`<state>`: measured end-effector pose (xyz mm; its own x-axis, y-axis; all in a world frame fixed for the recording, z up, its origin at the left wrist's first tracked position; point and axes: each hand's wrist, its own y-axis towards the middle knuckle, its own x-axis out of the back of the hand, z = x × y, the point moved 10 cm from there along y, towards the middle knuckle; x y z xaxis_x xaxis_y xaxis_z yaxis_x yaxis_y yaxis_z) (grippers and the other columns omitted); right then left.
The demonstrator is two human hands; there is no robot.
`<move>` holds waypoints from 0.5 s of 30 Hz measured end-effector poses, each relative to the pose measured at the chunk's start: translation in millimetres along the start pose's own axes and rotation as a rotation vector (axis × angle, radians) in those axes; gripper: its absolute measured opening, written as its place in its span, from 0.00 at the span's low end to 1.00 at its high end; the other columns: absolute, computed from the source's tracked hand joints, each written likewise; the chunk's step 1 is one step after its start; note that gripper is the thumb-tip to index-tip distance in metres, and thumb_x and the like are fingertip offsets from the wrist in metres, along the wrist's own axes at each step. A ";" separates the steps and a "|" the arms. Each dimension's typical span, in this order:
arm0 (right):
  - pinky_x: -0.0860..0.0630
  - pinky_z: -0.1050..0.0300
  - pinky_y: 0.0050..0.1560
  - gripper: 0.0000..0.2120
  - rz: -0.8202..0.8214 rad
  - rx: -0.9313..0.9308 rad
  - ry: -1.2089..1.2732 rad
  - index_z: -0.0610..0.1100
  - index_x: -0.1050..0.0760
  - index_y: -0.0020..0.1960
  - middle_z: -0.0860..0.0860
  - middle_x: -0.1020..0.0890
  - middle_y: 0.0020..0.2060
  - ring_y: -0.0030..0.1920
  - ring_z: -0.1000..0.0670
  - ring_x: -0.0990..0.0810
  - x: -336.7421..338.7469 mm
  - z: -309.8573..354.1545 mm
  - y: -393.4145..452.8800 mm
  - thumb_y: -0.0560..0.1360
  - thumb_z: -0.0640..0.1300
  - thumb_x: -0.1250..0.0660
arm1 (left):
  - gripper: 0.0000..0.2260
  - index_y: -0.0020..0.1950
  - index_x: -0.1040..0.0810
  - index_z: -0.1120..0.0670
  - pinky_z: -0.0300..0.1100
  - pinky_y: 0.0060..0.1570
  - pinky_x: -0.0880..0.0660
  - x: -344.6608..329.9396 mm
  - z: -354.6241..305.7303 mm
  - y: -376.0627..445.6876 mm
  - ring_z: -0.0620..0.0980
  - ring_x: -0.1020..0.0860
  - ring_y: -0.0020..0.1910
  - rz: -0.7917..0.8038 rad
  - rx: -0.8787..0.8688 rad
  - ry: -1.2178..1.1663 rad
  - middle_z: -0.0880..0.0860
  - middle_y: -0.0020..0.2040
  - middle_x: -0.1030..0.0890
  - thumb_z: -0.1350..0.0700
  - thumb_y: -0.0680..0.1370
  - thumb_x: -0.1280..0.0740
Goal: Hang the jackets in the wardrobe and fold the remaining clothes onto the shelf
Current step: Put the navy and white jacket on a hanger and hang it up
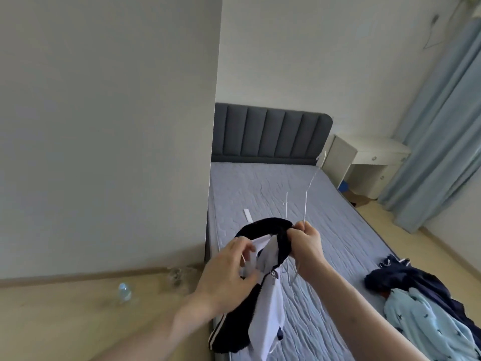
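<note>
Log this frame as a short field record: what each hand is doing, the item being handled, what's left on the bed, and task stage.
item: black and white jacket, held above the bed edge
left hand: grips the jacket's white front
right hand: pinches the collar together with a white hanger
hanger: thin wire, rising above the right hand, not yet seated in the jacket
left on bed: dark garment and light blue garment, both unfolded
floor: bottle
stage: fitting jacket onto hanger; wardrobe not clearly in view
</note>
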<state>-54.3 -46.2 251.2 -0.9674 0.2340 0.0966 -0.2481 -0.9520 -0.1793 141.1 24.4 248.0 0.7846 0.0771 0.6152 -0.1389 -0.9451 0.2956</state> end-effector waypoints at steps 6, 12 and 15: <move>0.35 0.52 0.36 0.19 -0.015 -0.018 0.064 0.49 0.43 0.36 0.49 0.37 0.32 0.35 0.49 0.37 -1.6 0.7 -10.3 0.71 0.27 0.43 | 0.14 0.60 0.22 0.46 0.43 0.42 0.18 -104.3 22.0 -50.2 0.45 0.17 0.47 0.524 0.468 -0.437 0.42 0.55 0.20 0.43 0.77 0.29; 0.39 0.52 0.36 0.19 -0.036 0.002 0.149 0.49 0.44 0.35 0.51 0.39 0.30 0.34 0.50 0.41 13.7 10.3 -19.2 0.69 0.26 0.44 | 0.15 0.57 0.24 0.47 0.35 0.55 0.28 -79.4 26.1 -23.9 0.39 0.23 0.54 -0.020 0.500 -0.403 0.45 0.56 0.21 0.43 0.76 0.27; 0.35 0.49 0.39 0.19 -0.045 0.009 0.190 0.49 0.43 0.36 0.52 0.39 0.30 0.34 0.50 0.40 18.8 13.4 -23.0 0.69 0.27 0.44 | 0.08 0.50 0.21 0.47 0.31 0.48 0.26 -61.2 16.3 -20.3 0.37 0.20 0.47 -0.230 0.453 -0.483 0.45 0.46 0.16 0.46 0.76 0.26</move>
<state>-66.1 -22.5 270.3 -0.9477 0.3084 -0.0823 -0.2915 -0.9413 -0.1704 105.7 33.7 192.5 0.9592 0.2404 0.1489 0.2460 -0.9691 -0.0195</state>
